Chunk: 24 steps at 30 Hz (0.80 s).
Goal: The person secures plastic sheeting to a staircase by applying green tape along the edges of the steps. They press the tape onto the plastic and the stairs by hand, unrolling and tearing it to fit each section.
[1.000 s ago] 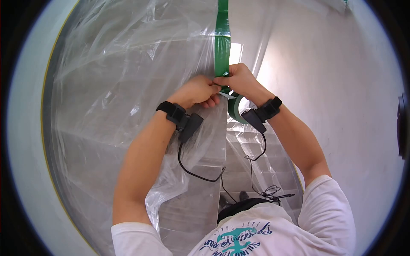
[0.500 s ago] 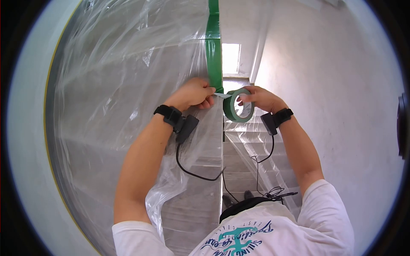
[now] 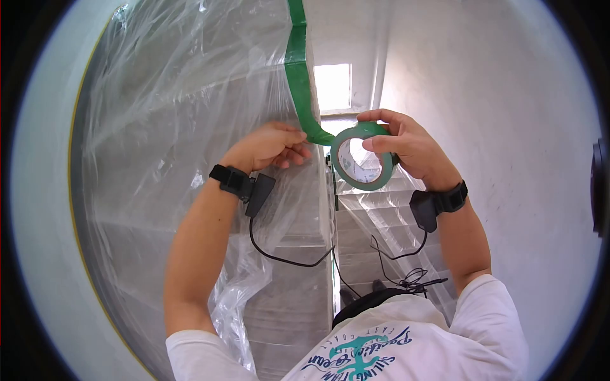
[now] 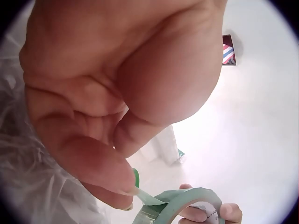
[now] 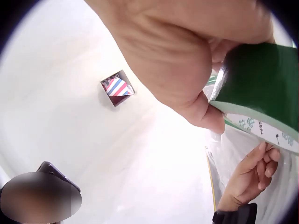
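Observation:
A clear plastic sheet (image 3: 178, 127) spreads over the left side in the head view. Along its right edge runs a strip of green tape (image 3: 297, 76), which bends at the lower end and joins the tape roll (image 3: 335, 159). My right hand (image 3: 416, 149) grips this roll, thumb at the inner ring and fingers over the outside. Printing shows on the white core in the right wrist view. At the bend, my left hand (image 3: 270, 146) pinches the tape between thumb and fingertips; its other fingers are loosely curled. The left wrist view shows the tape (image 4: 148, 198) stretching from those fingertips to the roll.
A pale wall (image 3: 495, 127) stands on the right, with a bright window (image 3: 333, 86) farther ahead. Steps (image 3: 362, 238) partly under plastic lie below. Cables (image 3: 416, 279) hang from the wrist cameras to the waist. A small square recess (image 5: 117, 88) holds something striped.
My right hand left the strip, took the tape roll and moved right with it, turning its ring toward the head camera. My left hand shifted slightly left. The strip's lower end now bends toward the roll.

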Motion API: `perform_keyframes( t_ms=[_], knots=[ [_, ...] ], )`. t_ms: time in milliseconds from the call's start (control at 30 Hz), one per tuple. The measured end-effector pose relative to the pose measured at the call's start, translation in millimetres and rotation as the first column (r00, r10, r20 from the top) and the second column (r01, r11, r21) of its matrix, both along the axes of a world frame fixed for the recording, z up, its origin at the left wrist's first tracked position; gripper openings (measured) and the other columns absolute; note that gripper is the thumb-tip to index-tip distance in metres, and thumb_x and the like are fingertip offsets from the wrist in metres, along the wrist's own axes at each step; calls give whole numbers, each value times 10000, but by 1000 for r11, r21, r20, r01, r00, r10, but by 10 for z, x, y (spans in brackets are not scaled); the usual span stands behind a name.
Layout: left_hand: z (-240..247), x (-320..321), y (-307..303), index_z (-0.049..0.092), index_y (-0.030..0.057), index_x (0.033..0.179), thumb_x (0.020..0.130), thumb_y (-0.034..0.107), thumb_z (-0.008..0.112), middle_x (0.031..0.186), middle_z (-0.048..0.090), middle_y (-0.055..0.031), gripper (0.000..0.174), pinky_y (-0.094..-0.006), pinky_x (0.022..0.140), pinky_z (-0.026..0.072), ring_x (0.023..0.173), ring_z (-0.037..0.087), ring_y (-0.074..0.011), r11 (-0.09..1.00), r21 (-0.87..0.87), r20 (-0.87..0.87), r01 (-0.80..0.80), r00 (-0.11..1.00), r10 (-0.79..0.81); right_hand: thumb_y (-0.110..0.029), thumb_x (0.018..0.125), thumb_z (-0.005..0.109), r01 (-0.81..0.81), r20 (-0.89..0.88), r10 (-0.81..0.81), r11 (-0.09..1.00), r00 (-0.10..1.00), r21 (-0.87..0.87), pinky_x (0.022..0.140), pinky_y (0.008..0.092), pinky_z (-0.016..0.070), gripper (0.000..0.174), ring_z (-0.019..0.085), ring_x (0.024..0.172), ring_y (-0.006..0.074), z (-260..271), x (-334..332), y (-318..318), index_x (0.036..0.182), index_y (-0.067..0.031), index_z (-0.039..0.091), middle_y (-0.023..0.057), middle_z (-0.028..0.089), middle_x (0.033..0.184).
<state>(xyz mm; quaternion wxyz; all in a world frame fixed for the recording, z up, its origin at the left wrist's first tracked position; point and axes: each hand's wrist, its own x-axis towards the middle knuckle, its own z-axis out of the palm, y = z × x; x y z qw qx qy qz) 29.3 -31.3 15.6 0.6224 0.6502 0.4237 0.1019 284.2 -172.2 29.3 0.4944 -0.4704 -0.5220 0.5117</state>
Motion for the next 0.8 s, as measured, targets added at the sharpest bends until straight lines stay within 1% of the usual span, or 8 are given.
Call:
perform_keyframes(
  t_ms=[67, 200, 267, 400, 567, 700, 767, 800],
  knots=[
    [29, -9, -24, 624, 7, 1202, 997, 265, 569, 982, 711, -114, 334, -234, 527, 479, 702, 650, -122, 999, -33, 12, 30, 1000, -29, -35, 804, 736, 23, -101, -29, 998, 995, -54, 705, 270, 547, 494, 655, 837, 149, 40, -42, -86, 1262, 49, 567, 91, 666, 969],
    [55, -38, -54, 569, -11, 1295, 1002, 249, 560, 1073, 709, -168, 391, -238, 526, 512, 753, 685, -143, 993, -44, 61, 109, 992, -106, -27, 808, 733, 73, -115, -77, 997, 990, -35, 695, 263, 554, 481, 657, 832, 142, 54, -44, -93, 1259, 45, 582, 84, 660, 955],
    [79, -91, -90, 516, -25, 1349, 1004, 240, 561, 1116, 696, -197, 437, -240, 529, 534, 794, 704, -162, 986, -90, 142, 140, 982, -126, -32, 806, 741, 87, -168, -91, 996, 982, -32, 671, 243, 543, 459, 650, 801, 133, 33, -63, -65, 1240, 31, 609, 75, 656, 940],
    [87, -198, -182, 487, -35, 1365, 1007, 231, 557, 1126, 689, -204, 451, -237, 537, 538, 805, 708, -169, 983, -115, 218, 140, 969, -113, -36, 809, 742, 112, -170, -110, 994, 979, -1, 632, 228, 528, 433, 626, 751, 118, 14, -152, -47, 1220, 31, 623, 69, 653, 938],
    [80, -248, -255, 469, -33, 1382, 1009, 226, 553, 1128, 680, -200, 461, -236, 550, 539, 808, 697, -160, 953, -260, 360, 157, 931, -55, -51, 821, 748, 80, -290, -99, 994, 952, -78, 615, 227, 515, 409, 580, 711, 85, 83, -162, -89, 1198, 49, 629, 53, 645, 936],
    [105, -238, -384, 453, -32, 1401, 1005, 221, 556, 1105, 686, -175, 480, -234, 554, 527, 792, 682, -146, 983, -152, 282, 105, 958, -59, -80, 836, 745, 94, -264, -112, 993, 958, -77, 615, 226, 514, 397, 582, 706, 81, 158, -255, -96, 1194, 49, 629, 53, 646, 936],
    [153, -92, -469, 438, -36, 1415, 994, 218, 570, 1099, 690, -151, 509, -233, 567, 515, 766, 668, -134, 995, -25, 113, 96, 989, -93, -131, 868, 721, 89, -291, -117, 990, 949, -107, 629, 230, 522, 393, 592, 719, 85, 174, -144, -91, 1201, 50, 621, 54, 647, 948],
    [125, -115, -499, 438, -36, 1415, 994, 218, 570, 1099, 690, -151, 509, -233, 567, 515, 766, 668, -134, 995, -21, 120, 94, 989, -91, -131, 868, 721, 88, -285, -114, 991, 952, -104, 629, 230, 522, 393, 592, 719, 85, 192, -158, -109, 1201, 50, 621, 54, 647, 948]
  ],
)
